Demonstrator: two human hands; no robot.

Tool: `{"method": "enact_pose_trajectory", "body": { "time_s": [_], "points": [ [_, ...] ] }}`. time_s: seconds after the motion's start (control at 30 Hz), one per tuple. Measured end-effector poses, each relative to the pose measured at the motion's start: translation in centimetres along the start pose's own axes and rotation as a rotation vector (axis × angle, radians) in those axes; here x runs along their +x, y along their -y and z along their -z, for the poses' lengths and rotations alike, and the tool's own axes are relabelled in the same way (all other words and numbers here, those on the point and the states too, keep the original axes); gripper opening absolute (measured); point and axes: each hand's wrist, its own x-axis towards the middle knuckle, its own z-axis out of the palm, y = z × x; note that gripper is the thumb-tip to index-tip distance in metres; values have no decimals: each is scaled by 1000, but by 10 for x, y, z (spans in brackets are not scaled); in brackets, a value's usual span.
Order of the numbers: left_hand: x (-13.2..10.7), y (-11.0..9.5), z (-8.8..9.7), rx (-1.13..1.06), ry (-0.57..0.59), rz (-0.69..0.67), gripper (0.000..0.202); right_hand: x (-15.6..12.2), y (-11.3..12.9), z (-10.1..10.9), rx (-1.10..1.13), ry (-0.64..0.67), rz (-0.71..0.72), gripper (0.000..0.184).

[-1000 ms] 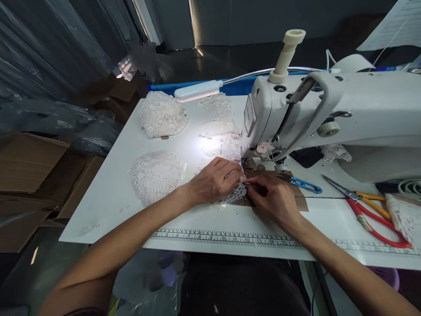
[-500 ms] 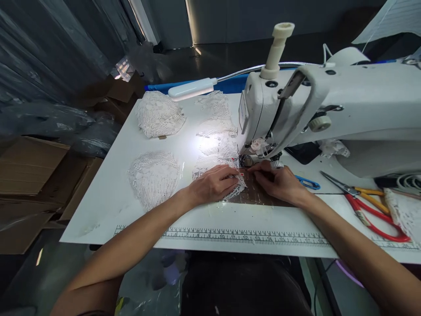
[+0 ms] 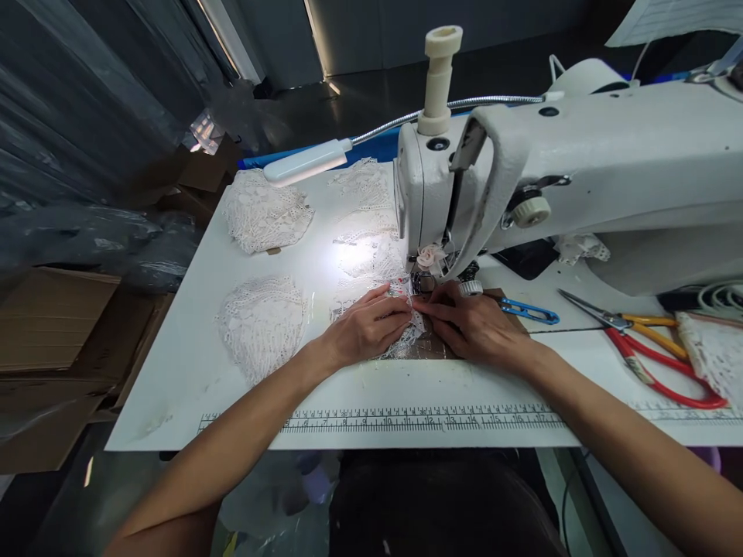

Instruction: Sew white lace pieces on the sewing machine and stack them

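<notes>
The white tabletop [image 3: 174, 402] carries a sewing machine [image 3: 557, 170] at right, red-handled scissors [image 3: 625, 350] nearer and farther right. Both hands meet below the needle: the left hand [image 3: 368, 325] lies bent-fingered over white lace [image 3: 408, 339], the right hand's [image 3: 473, 325] fingertips bunch at its right edge; whether either grips, I cannot tell. Blue snips [image 3: 529, 310] lie just right.

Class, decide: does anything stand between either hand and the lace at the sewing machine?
Nothing visible does: the left hand rests on the lace, and the right hand is at its edge. The snips lie to the right.
</notes>
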Motion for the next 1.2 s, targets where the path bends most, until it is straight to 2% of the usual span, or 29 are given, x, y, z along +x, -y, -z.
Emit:
{"method": "enact_pose_trajectory", "body": {
  "time_s": [0.37, 0.47, 0.7, 0.87, 1.03, 1.2],
  "points": [
    [1, -2, 2, 26, 62, -4, 10, -9, 4, 1, 152, -60, -102, 43],
    [1, -2, 2, 23, 38, -18, 10, -12, 2, 0, 149, -44, -68, 39],
    [-1, -2, 2, 12, 55, -9, 11, -12, 1, 1, 38, -29, 120, 35],
    [-2, -1, 6, 9, 68, -17, 14, -12, 5, 1, -39, -11, 136, 35],
    [2, -4, 13, 151, 48, 39, 11, -13, 7, 0, -30, -54, 131, 33],
    [3, -6, 13, 231, 98, -9, 16, -13, 6, -1, -5, -85, 141, 33]
  ]
}}
